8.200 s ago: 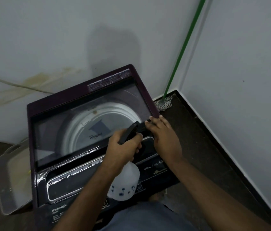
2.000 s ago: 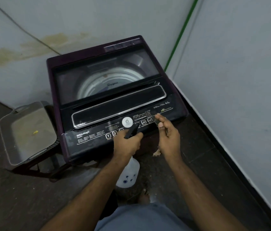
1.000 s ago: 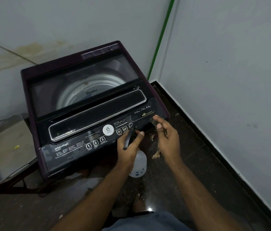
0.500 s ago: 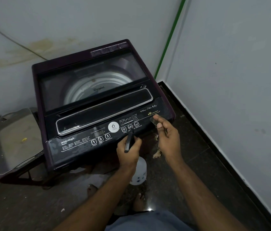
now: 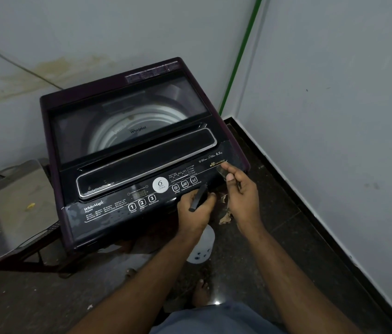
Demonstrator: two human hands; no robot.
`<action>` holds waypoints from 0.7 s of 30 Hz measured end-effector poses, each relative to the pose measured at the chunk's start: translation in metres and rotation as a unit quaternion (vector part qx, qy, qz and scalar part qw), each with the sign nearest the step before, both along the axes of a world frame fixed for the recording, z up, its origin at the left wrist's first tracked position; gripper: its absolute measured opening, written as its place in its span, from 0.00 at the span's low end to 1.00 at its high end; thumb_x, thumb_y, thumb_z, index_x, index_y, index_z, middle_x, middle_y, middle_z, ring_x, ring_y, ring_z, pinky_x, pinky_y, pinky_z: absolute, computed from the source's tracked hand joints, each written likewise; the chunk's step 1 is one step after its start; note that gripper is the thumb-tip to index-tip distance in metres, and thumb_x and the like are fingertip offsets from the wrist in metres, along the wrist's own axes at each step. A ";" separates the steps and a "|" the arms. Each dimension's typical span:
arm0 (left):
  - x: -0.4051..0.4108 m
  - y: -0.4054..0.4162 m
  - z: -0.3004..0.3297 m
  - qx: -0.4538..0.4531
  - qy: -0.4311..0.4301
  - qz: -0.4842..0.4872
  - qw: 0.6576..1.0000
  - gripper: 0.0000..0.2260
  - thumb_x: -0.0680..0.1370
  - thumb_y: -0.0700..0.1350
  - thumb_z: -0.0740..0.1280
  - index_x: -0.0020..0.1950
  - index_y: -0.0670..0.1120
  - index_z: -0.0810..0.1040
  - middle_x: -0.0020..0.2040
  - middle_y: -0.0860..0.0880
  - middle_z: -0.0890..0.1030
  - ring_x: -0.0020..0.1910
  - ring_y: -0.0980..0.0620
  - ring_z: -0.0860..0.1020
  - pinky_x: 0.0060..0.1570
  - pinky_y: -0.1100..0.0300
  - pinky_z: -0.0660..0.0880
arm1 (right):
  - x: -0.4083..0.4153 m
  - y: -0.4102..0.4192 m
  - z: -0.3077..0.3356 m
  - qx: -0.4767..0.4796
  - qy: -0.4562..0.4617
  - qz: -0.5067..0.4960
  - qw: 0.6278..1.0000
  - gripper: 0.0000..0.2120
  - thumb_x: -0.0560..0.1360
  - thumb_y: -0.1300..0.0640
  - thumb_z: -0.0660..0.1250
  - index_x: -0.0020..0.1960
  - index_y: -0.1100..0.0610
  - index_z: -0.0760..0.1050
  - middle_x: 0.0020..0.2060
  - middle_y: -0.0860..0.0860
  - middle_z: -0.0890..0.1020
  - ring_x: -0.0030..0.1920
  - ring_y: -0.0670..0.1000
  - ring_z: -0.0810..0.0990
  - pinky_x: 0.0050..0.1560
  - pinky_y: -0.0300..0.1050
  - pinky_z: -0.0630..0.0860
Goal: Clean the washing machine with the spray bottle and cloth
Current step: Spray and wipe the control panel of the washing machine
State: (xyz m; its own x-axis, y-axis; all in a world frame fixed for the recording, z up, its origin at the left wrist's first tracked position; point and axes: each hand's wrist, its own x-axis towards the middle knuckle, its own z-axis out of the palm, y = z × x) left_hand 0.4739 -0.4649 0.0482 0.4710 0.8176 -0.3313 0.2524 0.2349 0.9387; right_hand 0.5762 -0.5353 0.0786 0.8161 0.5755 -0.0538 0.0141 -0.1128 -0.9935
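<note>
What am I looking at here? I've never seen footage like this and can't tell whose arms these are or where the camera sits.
The camera is worn on a person's head and looks down, so the two bare arms are that person's own. They stand in a room corner in front of a dark top-loading washing machine with its glass lid closed; through it you can see the drum. The left hand grips the black head of a white spray bottle, which hangs below the fist. The right hand pinches something small and dark near the machine's front right corner; what it is I cannot tell. A grey tray sits to the left, and a green pole leans in the corner.
</note>
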 end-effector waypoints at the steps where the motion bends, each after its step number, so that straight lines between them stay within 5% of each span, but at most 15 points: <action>1: 0.003 0.000 0.002 0.007 0.000 0.003 1.000 0.08 0.73 0.46 0.74 0.37 0.45 0.79 0.32 0.51 0.80 0.33 0.52 0.78 0.38 0.52 0.77 | 0.002 -0.001 0.000 0.000 0.000 -0.007 1.000 0.15 0.85 0.60 0.60 0.67 0.51 0.79 0.64 0.45 0.82 0.67 0.44 0.78 0.69 0.53 0.76; 4: 0.012 -0.002 0.014 0.010 -0.004 0.002 1.000 0.10 0.73 0.42 0.74 0.34 0.43 0.78 0.29 0.53 0.76 0.31 0.54 0.74 0.36 0.57 0.71 | 0.008 -0.004 0.000 -0.003 0.006 -0.035 0.999 0.14 0.85 0.60 0.61 0.67 0.52 0.79 0.64 0.45 0.82 0.66 0.44 0.78 0.68 0.53 0.76; 11: 0.010 0.002 0.018 0.002 -0.062 -0.018 0.998 0.06 0.78 0.45 0.74 0.46 0.43 0.84 0.43 0.43 0.87 0.45 0.44 0.86 0.46 0.48 0.82 | 0.025 0.008 -0.003 -0.023 -0.032 -0.054 0.998 0.15 0.85 0.59 0.61 0.67 0.47 0.77 0.64 0.41 0.81 0.66 0.39 0.77 0.69 0.48 0.76; 16: -0.008 0.008 0.016 0.057 -0.041 -0.026 0.997 0.11 0.80 0.49 0.73 0.45 0.42 0.84 0.41 0.40 0.85 0.44 0.38 0.85 0.40 0.38 0.81 | 0.050 0.037 -0.026 -0.101 -0.134 -0.019 0.986 0.16 0.85 0.59 0.60 0.71 0.53 0.75 0.72 0.50 0.76 0.79 0.50 0.62 0.78 0.57 0.63; 21: -0.040 0.019 0.014 0.066 -0.033 0.006 0.997 0.10 0.81 0.46 0.73 0.43 0.42 0.85 0.39 0.44 0.86 0.42 0.44 0.85 0.37 0.50 0.79 | 0.038 0.068 -0.049 -0.127 -0.314 0.033 0.940 0.15 0.83 0.62 0.62 0.67 0.57 0.80 0.68 0.52 0.79 0.76 0.55 0.68 0.77 0.60 0.63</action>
State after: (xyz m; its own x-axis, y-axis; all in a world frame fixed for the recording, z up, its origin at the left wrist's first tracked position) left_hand 0.4342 -0.4457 0.0625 0.4776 0.8581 -0.1886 0.1861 0.1110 0.9762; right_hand 0.6140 -0.4677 0.0297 0.6956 0.6600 0.2838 0.6044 -0.3242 -0.7277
